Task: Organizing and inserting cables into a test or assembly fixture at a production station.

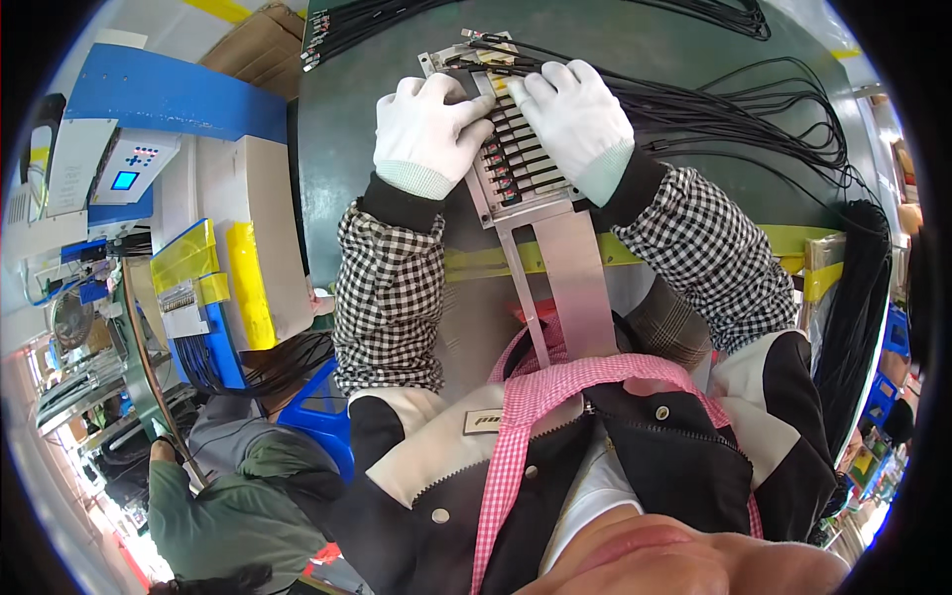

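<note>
A metal fixture (535,211) with a row of slots lies on the green table in front of me. Black cable connectors (521,162) sit side by side in its slots. My left hand (426,129), in a white glove, is at the fixture's left edge with curled fingers, thumb and index fingertips at the upper slots. From the right, my white-gloved right hand (580,119) reaches over the same slots, its fingers bent and fingertips close to the left hand's. Whatever the fingertips grip is hidden. Loose black cables (714,107) run from the fixture's top to the right.
More black cables (382,28) lie at the table's far edge, and a thick bundle (855,297) hangs at the right. A metal strip (575,283) extends from the fixture toward me. A blue-and-white machine (134,164) stands left; a co-worker in green (233,506) is lower left.
</note>
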`<state>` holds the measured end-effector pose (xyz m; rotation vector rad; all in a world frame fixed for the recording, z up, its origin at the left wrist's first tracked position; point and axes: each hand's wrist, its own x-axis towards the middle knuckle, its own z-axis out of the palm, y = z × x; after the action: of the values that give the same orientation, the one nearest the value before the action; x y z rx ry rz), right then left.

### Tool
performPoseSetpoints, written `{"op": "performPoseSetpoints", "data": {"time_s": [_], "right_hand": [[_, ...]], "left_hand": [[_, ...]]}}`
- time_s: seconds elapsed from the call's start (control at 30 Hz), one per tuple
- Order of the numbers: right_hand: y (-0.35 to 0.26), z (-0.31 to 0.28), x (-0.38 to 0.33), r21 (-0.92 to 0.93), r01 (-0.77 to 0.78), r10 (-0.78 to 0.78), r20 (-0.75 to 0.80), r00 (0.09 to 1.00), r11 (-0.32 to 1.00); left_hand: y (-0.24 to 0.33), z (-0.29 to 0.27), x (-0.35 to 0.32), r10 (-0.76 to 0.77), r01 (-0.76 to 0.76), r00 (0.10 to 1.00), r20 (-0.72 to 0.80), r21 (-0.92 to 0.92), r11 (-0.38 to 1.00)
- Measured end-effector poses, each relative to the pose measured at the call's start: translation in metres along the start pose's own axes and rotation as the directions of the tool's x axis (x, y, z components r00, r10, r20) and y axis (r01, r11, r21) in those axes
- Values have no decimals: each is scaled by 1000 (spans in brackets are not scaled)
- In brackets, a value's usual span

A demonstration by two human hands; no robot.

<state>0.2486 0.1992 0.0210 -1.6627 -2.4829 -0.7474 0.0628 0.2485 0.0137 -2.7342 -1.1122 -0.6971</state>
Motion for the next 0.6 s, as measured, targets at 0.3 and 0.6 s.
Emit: {"op": "performPoseSetpoints", "data": {"time_s": [0.3,0.6], "right_hand": [[18,8,-4,158,21,-9,-72,997,987],[52,34,0,485,-190,238,-39,970,853]], "left_hand": [[20,-4,4,53,-53,999,9,221,974],[26,-10,12,76,-82,996,46,163,983]]}}
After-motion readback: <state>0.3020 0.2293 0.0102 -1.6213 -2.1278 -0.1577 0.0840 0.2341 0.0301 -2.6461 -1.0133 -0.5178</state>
